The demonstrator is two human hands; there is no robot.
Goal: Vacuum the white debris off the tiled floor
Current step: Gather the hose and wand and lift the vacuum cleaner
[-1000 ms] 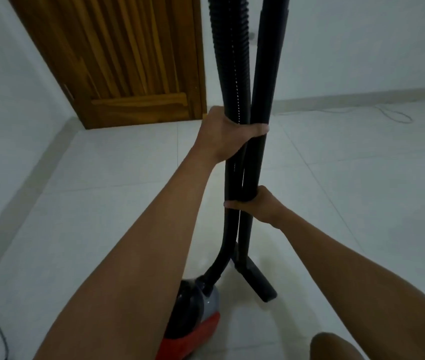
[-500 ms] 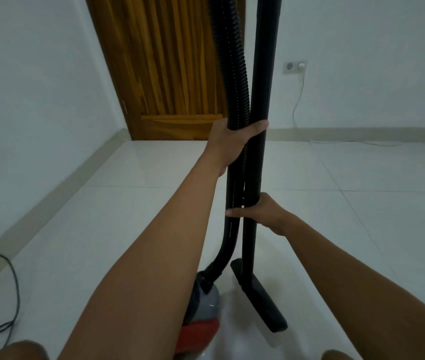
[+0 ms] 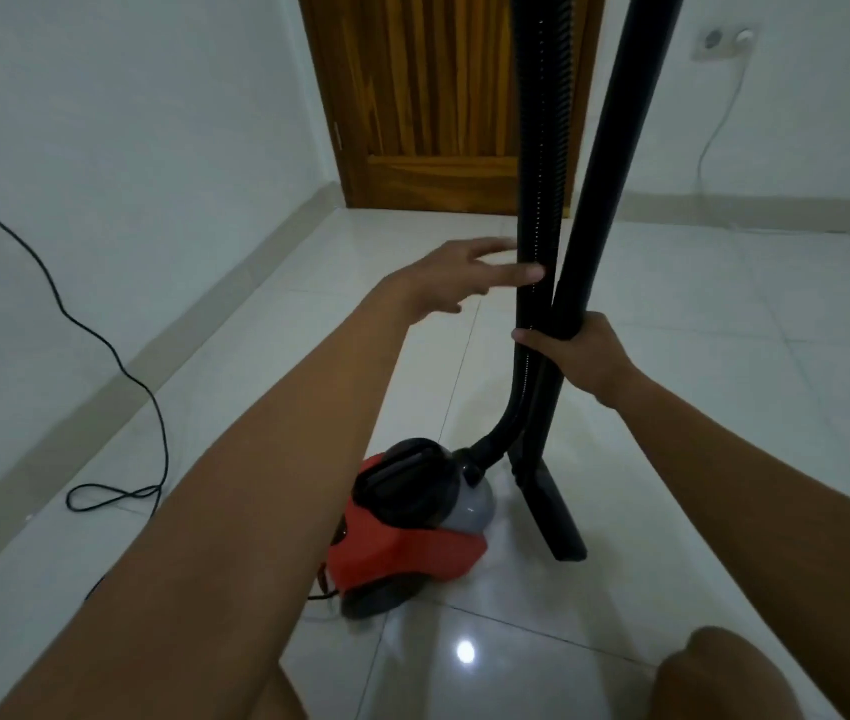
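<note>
A red and grey canister vacuum (image 3: 412,543) sits on the glossy white tiled floor (image 3: 724,407). Its black ribbed hose (image 3: 542,148) rises from the canister beside the rigid black wand (image 3: 615,148), which stands nearly upright on its flat floor nozzle (image 3: 552,511). My right hand (image 3: 584,356) is closed around both hose and wand low down. My left hand (image 3: 464,275) hovers open just left of the hose, one fingertip at the hose's edge. No white debris shows on the tiles.
A wooden door (image 3: 443,96) stands closed behind the hose. A black power cord (image 3: 100,345) runs from the left wall and loops on the floor. A wall socket (image 3: 724,41) with a white cable is at the upper right. My knees show at the bottom edge.
My left hand has let go of the hose and wand and opened beside them. The view has swung left, bringing the vacuum body and black cord into sight.
</note>
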